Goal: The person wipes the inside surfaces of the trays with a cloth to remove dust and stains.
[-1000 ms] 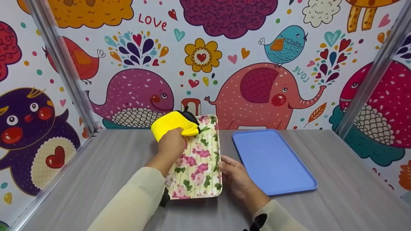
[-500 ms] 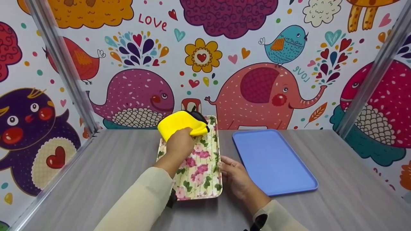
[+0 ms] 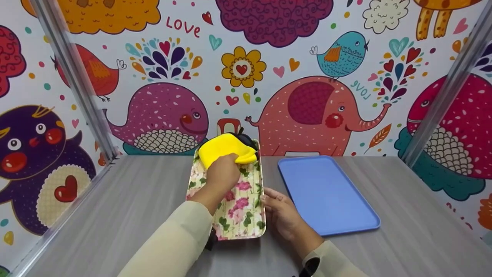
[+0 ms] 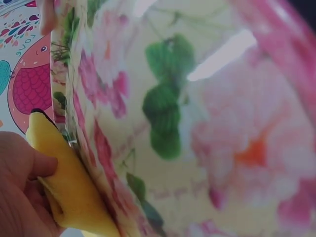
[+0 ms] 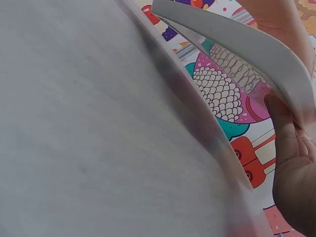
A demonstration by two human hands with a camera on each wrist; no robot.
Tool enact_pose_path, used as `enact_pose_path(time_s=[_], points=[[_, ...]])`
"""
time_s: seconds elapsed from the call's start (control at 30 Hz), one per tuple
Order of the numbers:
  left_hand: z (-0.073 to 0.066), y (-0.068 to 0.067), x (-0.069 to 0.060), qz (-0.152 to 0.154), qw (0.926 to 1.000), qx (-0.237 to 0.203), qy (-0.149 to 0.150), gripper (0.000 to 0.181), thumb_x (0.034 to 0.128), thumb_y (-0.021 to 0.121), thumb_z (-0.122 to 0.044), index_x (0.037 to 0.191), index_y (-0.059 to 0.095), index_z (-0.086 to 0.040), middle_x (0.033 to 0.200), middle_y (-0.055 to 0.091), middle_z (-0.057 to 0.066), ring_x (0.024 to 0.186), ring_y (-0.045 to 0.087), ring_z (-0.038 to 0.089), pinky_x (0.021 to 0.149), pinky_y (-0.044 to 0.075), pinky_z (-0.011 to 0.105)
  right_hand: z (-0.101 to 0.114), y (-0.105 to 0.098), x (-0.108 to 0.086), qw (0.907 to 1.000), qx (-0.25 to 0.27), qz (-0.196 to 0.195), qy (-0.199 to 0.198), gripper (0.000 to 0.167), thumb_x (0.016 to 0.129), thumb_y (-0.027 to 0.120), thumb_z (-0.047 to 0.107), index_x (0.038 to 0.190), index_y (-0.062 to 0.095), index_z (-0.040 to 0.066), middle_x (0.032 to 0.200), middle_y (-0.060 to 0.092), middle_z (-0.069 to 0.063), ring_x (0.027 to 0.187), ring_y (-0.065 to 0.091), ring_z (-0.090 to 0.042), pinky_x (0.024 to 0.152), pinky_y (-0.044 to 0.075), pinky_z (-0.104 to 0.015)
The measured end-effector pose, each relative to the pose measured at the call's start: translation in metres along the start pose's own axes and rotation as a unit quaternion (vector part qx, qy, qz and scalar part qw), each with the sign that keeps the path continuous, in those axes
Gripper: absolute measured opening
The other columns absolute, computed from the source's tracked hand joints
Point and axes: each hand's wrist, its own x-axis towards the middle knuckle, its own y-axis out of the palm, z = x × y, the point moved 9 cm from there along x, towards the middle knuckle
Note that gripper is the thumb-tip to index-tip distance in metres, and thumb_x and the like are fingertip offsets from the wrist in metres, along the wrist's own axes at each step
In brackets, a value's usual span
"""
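A rectangular tray [image 3: 242, 207] with a pink-flower print is propped up, tilted toward me, in the middle of the head view. My left hand [image 3: 223, 173] pinches a folded yellow cloth [image 3: 223, 148] with dark trim against the upper part of its printed face. In the left wrist view, the thumb and the cloth [image 4: 74, 192] show at the lower left, along the printed surface. My right hand [image 3: 282, 213] grips the tray's right edge, thumb in front; the other fingers are partly hidden behind it. The right wrist view shows the tray's pale rim [image 5: 247, 44] in this hand.
A plain blue tray [image 3: 326, 192] lies flat on the grey table [image 3: 127, 215], just right of my right hand. Behind the table stands a wall [image 3: 238, 104] with printed cartoon animals. Metal posts [image 3: 77, 77] rise at the left and right corners.
My left hand has slid the yellow cloth rightward across the upper part of the flowered tray, toward its right edge. The right hand and both trays stay nearly still.
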Motion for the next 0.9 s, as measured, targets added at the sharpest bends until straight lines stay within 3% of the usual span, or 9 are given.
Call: enact_pose_path(time_s=[0.37,0.57,0.67,0.8,0.9], points=[[-0.016,0.005,-0.007,0.012,0.9991,0.011,0.039,0.039,0.1045,0.057,-0.013,0.142,0.065,-0.015,0.135,0.071,0.008,0.125,0.067,0.029,0.115,0.049,0.048,-0.001,-0.001,0.000,1.0000,-0.002,0.003,0.000,0.056,0.102,0.056,0.009,0.153,0.039,-0.010,0.107,0.077,0.002,0.094,0.074,-0.010,0.084,0.062,-0.028],[-0.020,0.011,-0.010,0.033,0.9985,0.021,0.037,0.041,0.1032,0.062,-0.014,0.144,0.063,-0.018,0.137,0.070,0.007,0.127,0.065,0.028,0.118,0.046,0.046,-0.002,-0.002,0.000,1.0000,-0.005,-0.004,0.005,0.053,0.103,0.057,0.010,0.151,0.043,-0.008,0.105,0.078,0.002,0.090,0.074,-0.011,0.082,0.063,-0.029],[-0.022,0.015,-0.014,0.056,0.9979,0.005,0.031,0.046,0.1012,0.066,-0.013,0.146,0.062,-0.023,0.137,0.069,0.005,0.126,0.064,0.027,0.118,0.046,0.047,-0.002,-0.003,0.000,1.0000,-0.003,-0.007,0.004,0.052,0.103,0.057,0.010,0.150,0.044,-0.008,0.102,0.078,0.002,0.087,0.074,-0.010,0.080,0.062,-0.028],[-0.027,0.015,-0.018,0.066,0.9959,0.018,0.059,0.054,0.0987,0.069,-0.010,0.148,0.059,-0.030,0.144,0.065,0.003,0.132,0.061,0.028,0.118,0.046,0.049,-0.001,-0.004,0.001,1.0000,0.003,-0.008,-0.002,0.053,0.103,0.056,0.010,0.151,0.042,-0.009,0.100,0.078,0.002,0.087,0.074,-0.009,0.079,0.062,-0.027],[-0.032,0.014,-0.019,0.053,0.9909,0.069,0.103,0.054,0.0972,0.069,-0.007,0.146,0.061,-0.029,0.149,0.062,0.005,0.137,0.058,0.029,0.118,0.046,0.049,-0.001,-0.004,0.002,0.9999,0.004,-0.010,-0.004,0.055,0.103,0.056,0.011,0.152,0.039,-0.009,0.100,0.077,0.002,0.088,0.074,-0.009,0.080,0.062,-0.027]])
